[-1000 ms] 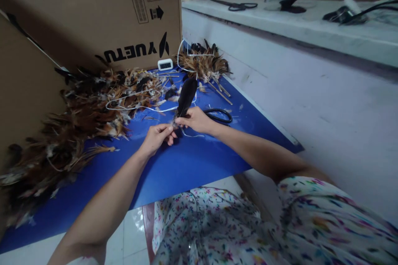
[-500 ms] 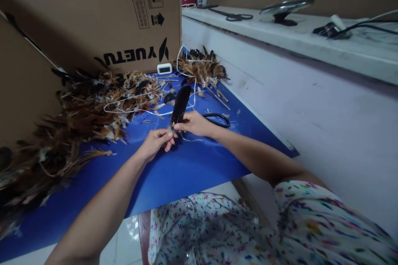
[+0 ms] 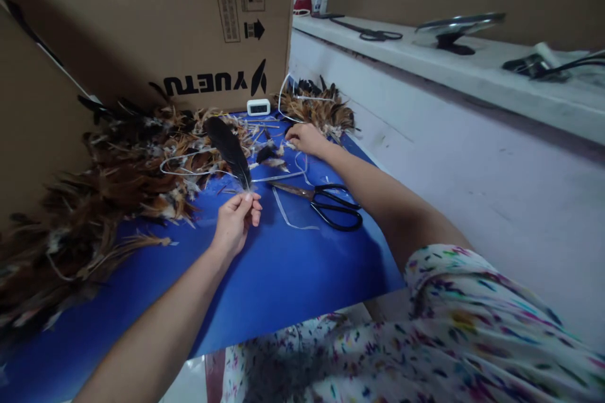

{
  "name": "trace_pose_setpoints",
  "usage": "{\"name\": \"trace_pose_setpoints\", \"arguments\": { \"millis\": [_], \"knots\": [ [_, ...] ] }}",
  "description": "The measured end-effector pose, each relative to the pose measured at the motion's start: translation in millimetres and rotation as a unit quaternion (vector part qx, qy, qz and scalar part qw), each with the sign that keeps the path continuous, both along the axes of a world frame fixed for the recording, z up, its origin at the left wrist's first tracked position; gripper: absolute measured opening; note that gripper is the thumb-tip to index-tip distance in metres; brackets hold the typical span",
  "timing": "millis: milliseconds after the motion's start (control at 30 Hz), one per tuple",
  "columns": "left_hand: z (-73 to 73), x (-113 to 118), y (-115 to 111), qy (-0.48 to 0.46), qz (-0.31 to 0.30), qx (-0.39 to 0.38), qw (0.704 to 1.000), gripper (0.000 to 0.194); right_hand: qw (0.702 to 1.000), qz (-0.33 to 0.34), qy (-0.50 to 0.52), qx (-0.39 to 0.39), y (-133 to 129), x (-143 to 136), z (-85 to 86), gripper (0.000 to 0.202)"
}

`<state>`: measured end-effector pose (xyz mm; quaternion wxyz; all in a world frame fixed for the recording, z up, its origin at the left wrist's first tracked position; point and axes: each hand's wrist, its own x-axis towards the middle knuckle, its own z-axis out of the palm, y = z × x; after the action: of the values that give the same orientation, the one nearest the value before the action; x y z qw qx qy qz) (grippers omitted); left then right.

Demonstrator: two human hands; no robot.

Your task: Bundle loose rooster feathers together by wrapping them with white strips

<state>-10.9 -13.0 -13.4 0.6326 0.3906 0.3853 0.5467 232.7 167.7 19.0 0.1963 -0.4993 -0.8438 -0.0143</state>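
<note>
My left hand [image 3: 237, 217] pinches the quill end of a long black feather [image 3: 229, 150] between thumb and fingers; the feather stands up, leaning left. My right hand [image 3: 305, 138] is stretched out to the back of the blue table, in front of a bundle of brown and black feathers [image 3: 326, 106]. Its fingers are bent down and drawn together beside a small dark piece, and what lies under them is hidden. Between my arms lie black-handled scissors [image 3: 333, 204], blades pointing left, with a thin white strip [image 3: 286, 217] beside them.
A large heap of brown feathers [image 3: 118, 182] covers the left of the blue table [image 3: 283, 277]. A white cable [image 3: 182, 171] loops over it. By the cardboard box [image 3: 189, 25] stands a small digital clock [image 3: 258, 107]. A ledge [image 3: 454, 69] on the right holds other scissors [image 3: 378, 34].
My right hand has let go of the black feather and moved back across the table, uncovering the scissors. My left hand keeps the feather, which now leans left. The view has shifted slightly.
</note>
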Motion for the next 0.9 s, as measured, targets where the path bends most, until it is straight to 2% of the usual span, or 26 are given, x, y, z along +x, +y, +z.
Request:
{"name": "trace_pose_setpoints", "arguments": {
  "millis": [100,233,367,467,567,633,667,733,800,900],
  "knots": [
    [-1.0,0.3,2.0,-0.013,0.018,0.004,1.000,0.027,0.998,0.028,-0.060,-0.014,4.5,-20.1,-2.8,0.032],
    [-2.1,0.4,3.2,-0.017,0.024,0.008,1.000,0.027,0.984,0.084,-0.157,0.008,3.6,-46.4,-5.1,0.035],
    [-2.6,0.7,2.9,-0.012,0.025,0.008,1.000,0.025,0.977,0.078,-0.199,0.014,7.7,-58.4,-8.9,0.032],
    [-2.7,1.0,3.0,-0.011,0.023,0.009,1.000,0.026,0.991,0.056,-0.123,0.001,11.7,-58.9,-9.8,0.030],
    [-2.3,1.2,3.1,-0.014,0.022,0.012,1.000,0.027,0.996,0.034,0.077,-0.024,13.8,-56.1,-5.9,0.019],
    [-1.9,1.2,3.0,-0.015,0.022,0.010,1.000,0.027,0.964,0.021,0.256,-0.071,11.7,-54.0,0.4,0.006],
    [-1.7,1.2,3.0,-0.016,0.022,0.008,1.000,0.026,0.934,0.013,0.342,-0.103,8.7,-53.0,4.6,0.003],
    [-1.4,1.2,3.0,-0.018,0.023,0.005,1.000,0.025,0.861,0.001,0.479,-0.172,-1.4,-51.6,14.1,0.008],
    [-1.2,1.0,3.2,-0.022,0.025,0.006,0.999,0.024,0.798,-0.006,0.558,-0.227,-16.2,-50.9,23.2,0.010],
    [-0.8,0.9,3.8,-0.028,0.024,0.008,0.999,0.023,0.743,-0.006,0.604,-0.289,-41.3,-50.7,30.9,0.009]
  ]
}}
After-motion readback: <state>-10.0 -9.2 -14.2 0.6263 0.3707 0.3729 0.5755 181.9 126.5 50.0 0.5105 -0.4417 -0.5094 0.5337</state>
